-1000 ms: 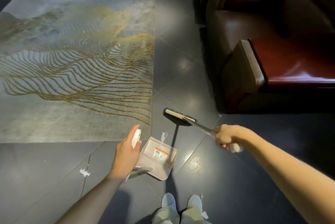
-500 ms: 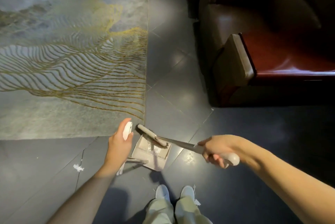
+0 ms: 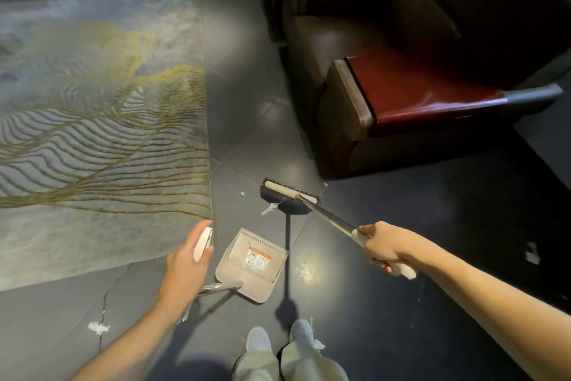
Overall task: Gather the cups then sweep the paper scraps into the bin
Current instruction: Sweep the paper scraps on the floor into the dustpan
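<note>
Holding broom handle (image 3: 333,221) in right grip (image 3: 386,246), centre-right of frame, fingers clenched round the white sleeve at its near end. Clasping dustpan handle (image 3: 202,243) w/ left grip (image 3: 185,269), lower centre-left, thumb lying up along the white top piece.

Outward from there: reaching w/ broom head (image 3: 287,195) up to mid-frame, bristles down on dark floor (image 3: 386,319), just below the armchair (image 3: 401,96) corner. Keeping dustpan (image 3: 251,263) flat on floor, mouth facing up-frame toward the broom, beside the rug (image 3: 92,133) edge. Looks empty apart from a printed label (image 3: 258,258).

Step, by judgement: sweeping stage. No cups in view, so prob. dealt with, can't confirm. Head set down beyond a scrap, pan waiting below it.

Next move calls for dragging the head back toward the pan, bristles kept low to stop light paper skipping sideways, pan lip pressed tight to floor.

Scraps: small torn white bits, thin, crumpled.
- Closest scrap (image 3: 268,208) at bristles' near edge, betw. broom & pan; touching or not, hard to tell.
- Tiny scrap (image 3: 242,194) just left of head.
- Lower-left scrap (image 3: 98,327) by a floor crack.
- Far-right scrap (image 3: 532,254) well apart.
- One more bit (image 3: 318,343) beside the shoes (image 3: 259,339) at bottom.

No bin in view.
</note>
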`<action>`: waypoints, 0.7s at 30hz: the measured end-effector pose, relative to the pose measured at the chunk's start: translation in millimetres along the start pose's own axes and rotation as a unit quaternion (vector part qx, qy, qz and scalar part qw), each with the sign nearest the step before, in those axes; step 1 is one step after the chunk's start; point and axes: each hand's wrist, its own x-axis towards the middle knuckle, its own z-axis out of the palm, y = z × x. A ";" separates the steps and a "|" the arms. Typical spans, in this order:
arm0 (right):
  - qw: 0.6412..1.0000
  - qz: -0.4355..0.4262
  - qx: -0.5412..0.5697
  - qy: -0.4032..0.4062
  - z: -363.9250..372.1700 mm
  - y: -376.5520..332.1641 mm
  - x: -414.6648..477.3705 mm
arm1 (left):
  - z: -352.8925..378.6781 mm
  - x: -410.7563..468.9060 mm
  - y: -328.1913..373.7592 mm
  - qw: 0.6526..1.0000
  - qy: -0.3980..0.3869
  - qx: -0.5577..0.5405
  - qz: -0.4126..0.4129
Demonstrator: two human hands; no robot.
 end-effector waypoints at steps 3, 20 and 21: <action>0.998 0.020 -0.033 0.040 -0.3 17.6 14.6 | 14.3 0.2 11.0 1.000 -0.013 0.014 0.008; 0.990 0.065 0.017 -0.123 13.6 44.9 74.8 | 64.0 15.5 39.1 0.994 -0.026 0.100 0.034; 0.987 0.063 0.026 -0.144 16.9 43.4 64.2 | 62.5 14.3 39.9 0.992 -0.024 0.116 0.035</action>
